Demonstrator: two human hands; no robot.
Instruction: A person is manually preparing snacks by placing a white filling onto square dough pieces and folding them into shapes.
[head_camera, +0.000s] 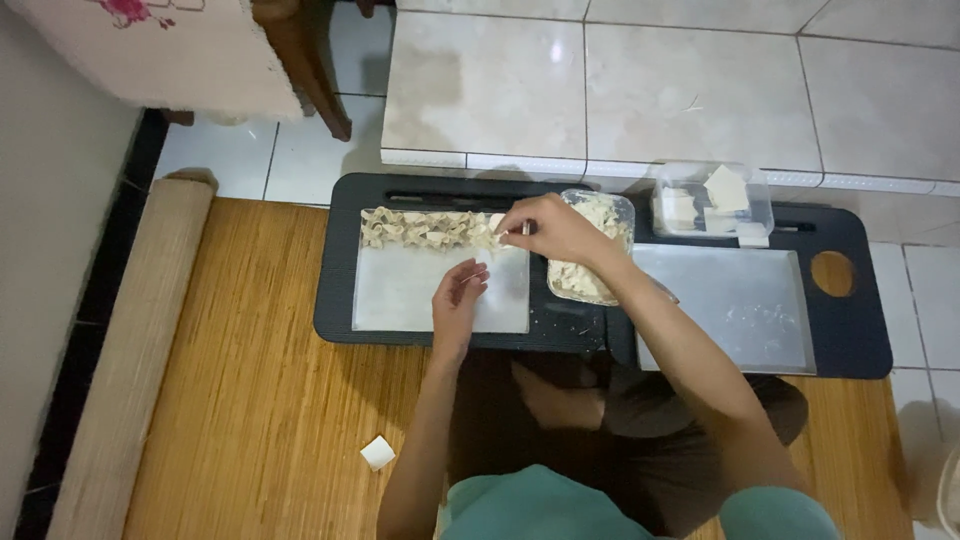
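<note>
Pale folded dumplings line the white sheet's far edge; right hand pinches one (left hand loosely curled, holding nothing) on a black tray, bamboo mat beneath.

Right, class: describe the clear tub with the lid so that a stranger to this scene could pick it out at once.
Start at the long black tray table across the person's lap and go to its far edge, right of the middle. There stands the clear lidded tub, holding loose square white wrappers. Unlike the open filling container beside it, it is closed, and neither hand touches it.
</note>
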